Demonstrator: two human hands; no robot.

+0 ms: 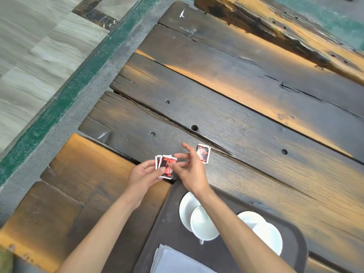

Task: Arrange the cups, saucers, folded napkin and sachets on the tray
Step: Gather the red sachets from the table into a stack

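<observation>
My left hand (144, 175) grips a small stack of red, black and white sachets (166, 165) just beyond the far left corner of the dark brown tray (157, 239). Beside the stack hovers my right hand (190, 168), fingers spread and touching its right edge. One more sachet (203, 154) lies on the wooden table behind my right fingers. Two white cups sit on white saucers on the tray: the left cup (203, 223) on its saucer (187, 205), the right cup (270, 236) on its saucer (250, 218). A folded pale napkin (177, 262) lies at the tray's near left.
The table (246, 115) is made of dark, worn planks with cracks and holes. Its left edge runs diagonally, with grey and green floor (59, 95) beyond. A rough wooden beam (275, 30) lies at the far right.
</observation>
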